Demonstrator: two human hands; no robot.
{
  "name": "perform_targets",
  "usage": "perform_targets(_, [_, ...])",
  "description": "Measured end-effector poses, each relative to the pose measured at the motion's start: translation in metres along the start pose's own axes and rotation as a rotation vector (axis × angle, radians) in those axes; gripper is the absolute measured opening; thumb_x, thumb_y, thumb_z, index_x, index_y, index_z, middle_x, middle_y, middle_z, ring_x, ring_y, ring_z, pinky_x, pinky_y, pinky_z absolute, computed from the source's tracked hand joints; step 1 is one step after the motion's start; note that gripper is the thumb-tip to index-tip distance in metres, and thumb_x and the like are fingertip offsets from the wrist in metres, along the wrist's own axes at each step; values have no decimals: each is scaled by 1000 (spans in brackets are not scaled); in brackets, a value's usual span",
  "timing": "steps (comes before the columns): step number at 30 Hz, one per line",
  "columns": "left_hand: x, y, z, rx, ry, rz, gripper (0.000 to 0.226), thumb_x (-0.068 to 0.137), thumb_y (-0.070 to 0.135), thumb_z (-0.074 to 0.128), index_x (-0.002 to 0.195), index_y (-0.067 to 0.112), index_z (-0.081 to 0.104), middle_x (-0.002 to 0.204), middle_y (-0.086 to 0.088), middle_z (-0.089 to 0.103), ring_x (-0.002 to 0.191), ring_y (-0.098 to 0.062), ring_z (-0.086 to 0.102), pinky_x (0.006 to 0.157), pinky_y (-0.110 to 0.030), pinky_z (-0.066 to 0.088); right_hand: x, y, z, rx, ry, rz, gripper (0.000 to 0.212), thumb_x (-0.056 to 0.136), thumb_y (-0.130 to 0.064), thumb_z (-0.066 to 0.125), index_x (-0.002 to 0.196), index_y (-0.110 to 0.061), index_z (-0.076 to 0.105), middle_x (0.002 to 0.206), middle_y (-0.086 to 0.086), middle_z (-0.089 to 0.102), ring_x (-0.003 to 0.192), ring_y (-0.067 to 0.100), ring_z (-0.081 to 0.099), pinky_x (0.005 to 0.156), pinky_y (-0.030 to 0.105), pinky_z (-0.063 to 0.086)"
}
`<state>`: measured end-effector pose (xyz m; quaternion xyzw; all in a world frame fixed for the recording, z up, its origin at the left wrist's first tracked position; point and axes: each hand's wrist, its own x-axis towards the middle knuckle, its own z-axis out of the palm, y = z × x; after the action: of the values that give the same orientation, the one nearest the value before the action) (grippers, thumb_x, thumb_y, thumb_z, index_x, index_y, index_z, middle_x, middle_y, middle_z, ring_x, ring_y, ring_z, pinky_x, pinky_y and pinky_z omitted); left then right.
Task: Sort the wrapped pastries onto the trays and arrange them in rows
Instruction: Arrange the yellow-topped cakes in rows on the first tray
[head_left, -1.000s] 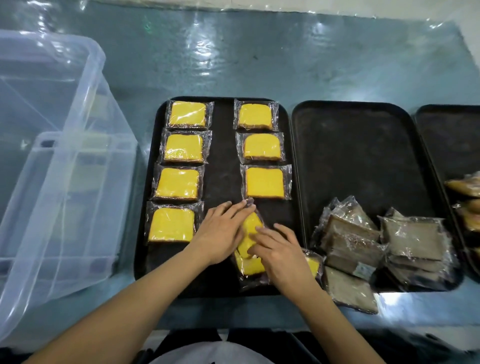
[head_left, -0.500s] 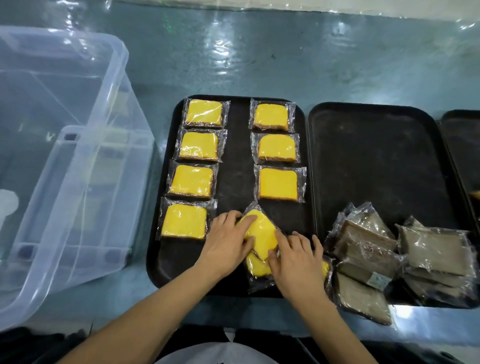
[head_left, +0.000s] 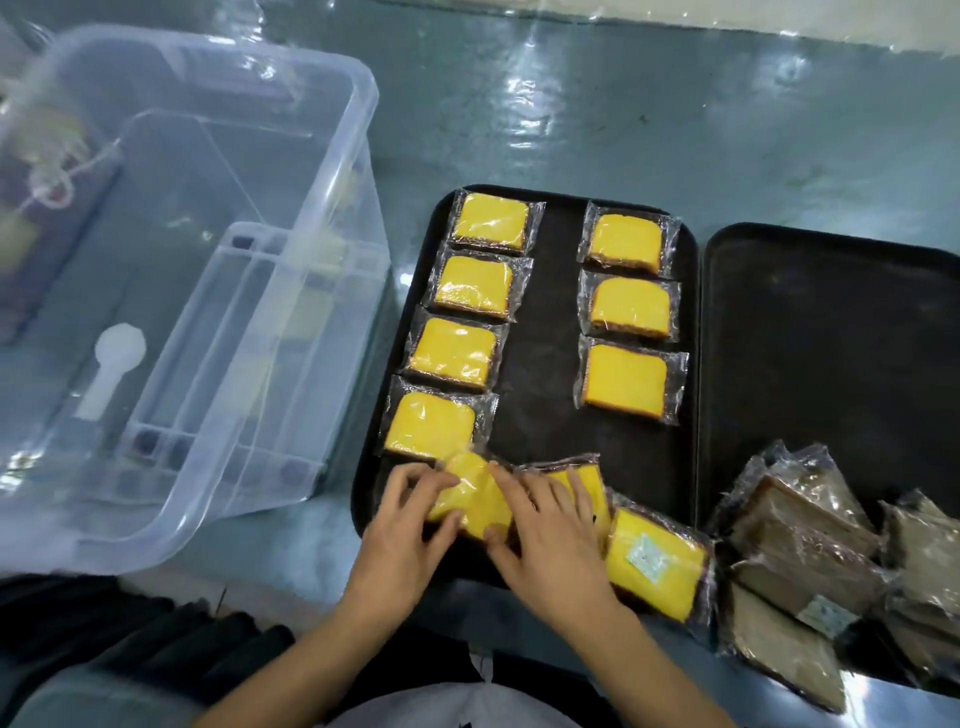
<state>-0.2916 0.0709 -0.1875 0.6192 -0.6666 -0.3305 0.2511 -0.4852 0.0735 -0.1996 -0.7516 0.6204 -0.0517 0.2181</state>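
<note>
While both hands work at the near edge, I see the left black tray (head_left: 524, 415) holding seven yellow wrapped pastries laid flat in two columns: four on the left (head_left: 452, 353), three on the right (head_left: 626, 312), long axes across the tray, a bare strip between them and open room below the right column. Left hand (head_left: 402, 530) and right hand (head_left: 545, 540) both pinch one yellow pastry (head_left: 470, 499) at the near-left corner, tilted diagonally, just below the left column's last piece. Another yellow pastry (head_left: 589, 486) lies partly under the right hand; a labelled one (head_left: 652, 564) overhangs the near-right rim. Second tray (head_left: 831, 338) is mostly bare, brown wrapped pastries (head_left: 800, 525) piled at its near edge. Clear plastic bin (head_left: 208, 291) stands left of the trays on the grey-green table (head_left: 571, 104); contents blurry.
</note>
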Motion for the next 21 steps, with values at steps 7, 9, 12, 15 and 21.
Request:
perform_targets(7, [-22, -57, -19, 533, 11, -98, 38, 85, 39, 51, 117, 26, 66, 132, -7, 55, 111, -33, 55, 91, -49, 46, 16, -27, 30, -92, -164, -216, 62, 92, -40, 59, 150, -29, 42, 145, 4, 54, 136, 27, 49, 122, 53, 14])
perform_targets(9, [-20, -59, -15, 608, -95, 51, 42, 86, 25, 58, 127, 27, 63, 138, -9, 55, 116, -33, 55, 89, -49, 50, 18, -28, 29, -73, -182, -215, 62, 93, -40, 59, 151, -28, 41, 147, 5, 52, 138, 28, 47, 123, 55, 17])
perform_targets(12, [-14, -56, -8, 655, -181, 111, 66, 72, 8, 79, 131, 30, 60, 133, -9, 61, 111, -35, 61, 84, -47, 54, 17, -24, 21, -15, -185, -228, 60, 94, -38, 58, 151, -28, 42, 149, 4, 49, 139, 27, 45, 124, 55, 20])
perform_targets(15, [-9, -51, -7, 702, -214, 68, 68, 65, 7, 86, 125, 30, 65, 131, -9, 61, 110, -35, 61, 82, -48, 53, 9, -13, 5, 42, -61, -211, 50, 95, -38, 51, 144, -28, 49, 140, -2, 54, 130, 21, 49, 121, 44, 27])
perform_targets(21, [1, -28, -5, 570, -147, 145, 50, 73, 9, 74, 121, 21, 66, 128, -10, 57, 106, -35, 55, 87, -49, 50, -35, 61, -35, 11, 214, 236, 46, 90, -35, 48, 132, -21, 58, 124, 2, 60, 112, 27, 57, 96, 43, 47])
